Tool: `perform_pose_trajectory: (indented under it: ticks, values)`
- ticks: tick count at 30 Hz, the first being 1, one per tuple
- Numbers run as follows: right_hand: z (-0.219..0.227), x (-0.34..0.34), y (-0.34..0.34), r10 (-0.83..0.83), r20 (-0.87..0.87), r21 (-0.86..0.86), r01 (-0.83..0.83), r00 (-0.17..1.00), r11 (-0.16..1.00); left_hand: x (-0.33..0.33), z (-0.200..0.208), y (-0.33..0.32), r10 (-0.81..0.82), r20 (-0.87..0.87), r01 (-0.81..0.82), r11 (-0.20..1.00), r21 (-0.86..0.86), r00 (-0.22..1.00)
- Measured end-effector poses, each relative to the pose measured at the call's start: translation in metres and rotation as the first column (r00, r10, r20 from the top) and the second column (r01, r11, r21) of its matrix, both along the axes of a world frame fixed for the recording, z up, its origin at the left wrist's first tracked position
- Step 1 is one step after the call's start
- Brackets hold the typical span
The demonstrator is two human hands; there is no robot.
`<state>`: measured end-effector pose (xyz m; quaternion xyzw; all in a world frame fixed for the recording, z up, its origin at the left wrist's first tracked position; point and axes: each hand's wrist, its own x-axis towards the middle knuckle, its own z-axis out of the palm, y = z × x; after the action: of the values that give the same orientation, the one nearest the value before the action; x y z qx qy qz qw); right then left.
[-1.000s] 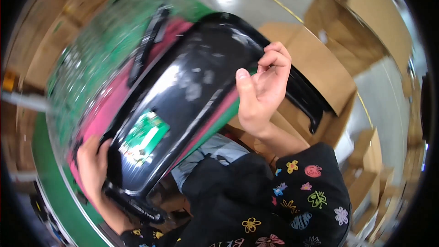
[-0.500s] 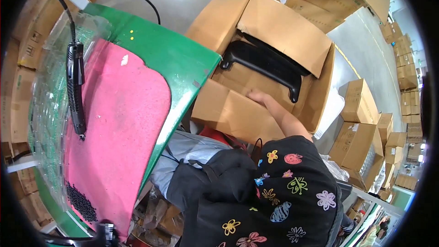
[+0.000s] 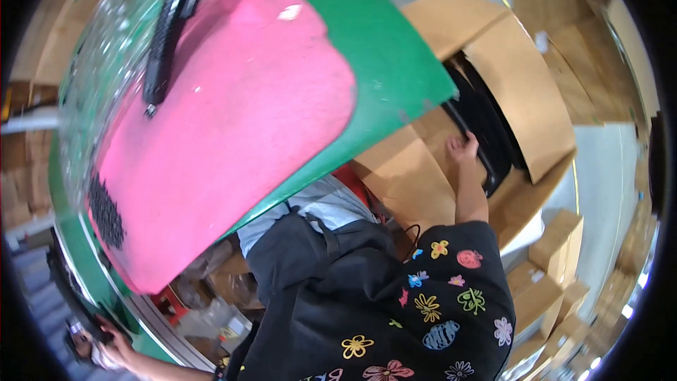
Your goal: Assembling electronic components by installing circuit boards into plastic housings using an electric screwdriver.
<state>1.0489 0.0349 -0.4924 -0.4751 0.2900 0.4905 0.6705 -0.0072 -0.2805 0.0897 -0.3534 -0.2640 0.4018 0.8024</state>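
Note:
My right hand (image 3: 462, 149) is inside an open cardboard box (image 3: 405, 169). Its fingers meet the near edge of a long black moulded plastic part (image 3: 491, 137) and appear to grip it; blur softens the contact. Another black piece lies behind, partly covered by the box flap. At the lower left, my left hand (image 3: 116, 347) is closed around the end of a black curved part (image 3: 67, 289) by the table's edge. A black power screwdriver (image 3: 166, 46) hangs over the pink mat (image 3: 233, 127), its tip pointing down.
The pink mat covers much of a green table (image 3: 388, 56). A pile of small black screws (image 3: 106, 215) sits on the mat's left side. Clear plastic packaging (image 3: 106, 63) lines the table's far left. More cardboard boxes (image 3: 536, 289) stand to the right.
The view has swung, shifting the table and box rightward. My right hand has reached from the near side of the box to the black part. My left hand has come into view at lower left.

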Motion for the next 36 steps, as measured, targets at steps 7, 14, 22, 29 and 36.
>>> perform_pose_trajectory:
  ticks: [7,14,22,29,36]
  values:
    - [0.029,0.019,-0.032,-0.069,-0.086,0.393,0.098,0.994,0.914,-0.161,-0.119,0.167,0.865,-0.487,-0.333,0.428,0.841,-0.12]
    - [0.011,0.071,-0.02,-0.228,-0.027,-0.023,0.227,0.973,0.974,0.041,-0.089,0.28,-0.137,-0.614,-0.582,0.527,0.619,-0.777]
    - [0.172,-0.052,0.028,0.043,0.755,-0.328,0.321,0.654,0.889,0.242,-0.031,0.422,0.275,-0.075,0.198,0.832,0.518,-0.958]
    - [0.421,-0.108,0.044,0.202,0.838,-0.307,-0.131,-0.507,0.943,0.322,-0.039,0.491,0.66,0.287,0.71,0.56,0.427,-0.694]
    - [0.539,-0.248,0.082,-0.268,0.152,-0.841,-0.267,-0.951,0.471,0.318,-0.096,0.496,0.756,-0.055,0.644,0.592,0.484,-0.653]
